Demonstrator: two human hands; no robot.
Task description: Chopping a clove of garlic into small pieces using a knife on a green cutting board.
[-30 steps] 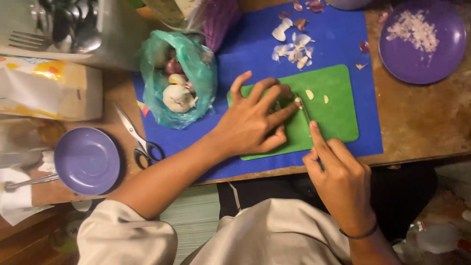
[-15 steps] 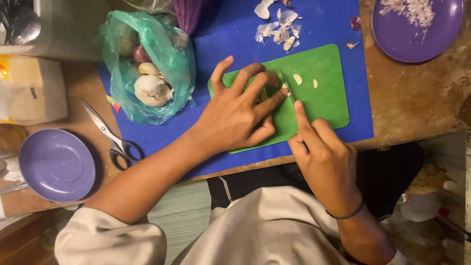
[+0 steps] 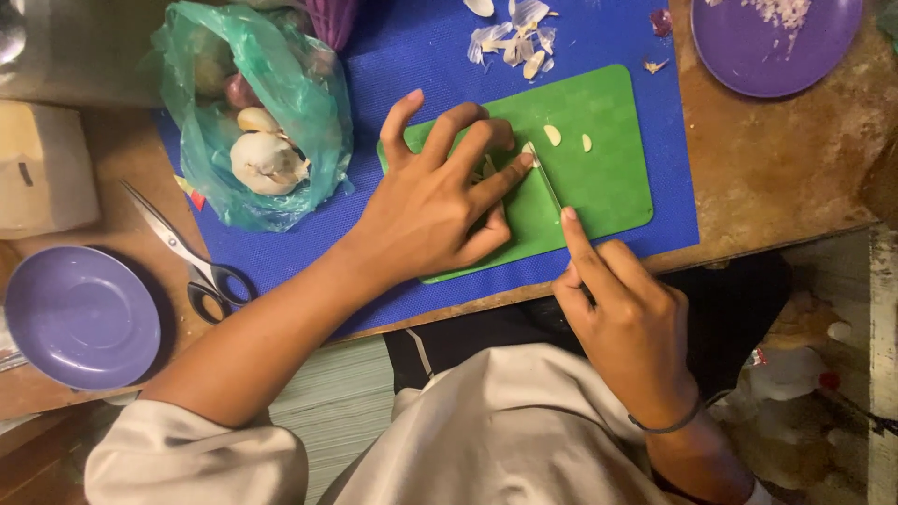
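Note:
My left hand [image 3: 440, 201] presses down on a garlic clove [image 3: 486, 168] on the green cutting board [image 3: 599, 178], fingers spread over it. My right hand [image 3: 622, 313] grips a knife [image 3: 545, 180], index finger stretched along the blade's back. The blade edge sits beside my left fingertips. Two small garlic pieces [image 3: 566, 138] lie on the board just beyond the blade. The clove is mostly hidden under my fingers.
The board rests on a blue mat [image 3: 421, 56]. A green plastic bag with garlic bulbs [image 3: 257, 131] lies at left, scissors [image 3: 187, 257] and a purple plate [image 3: 79, 318] further left. Garlic peels [image 3: 510, 37] and another purple plate with chopped bits [image 3: 776, 42] lie at the back.
The view has shifted so everything sits lower and more to the left. Both hands stay on the board, the knife still against the clove.

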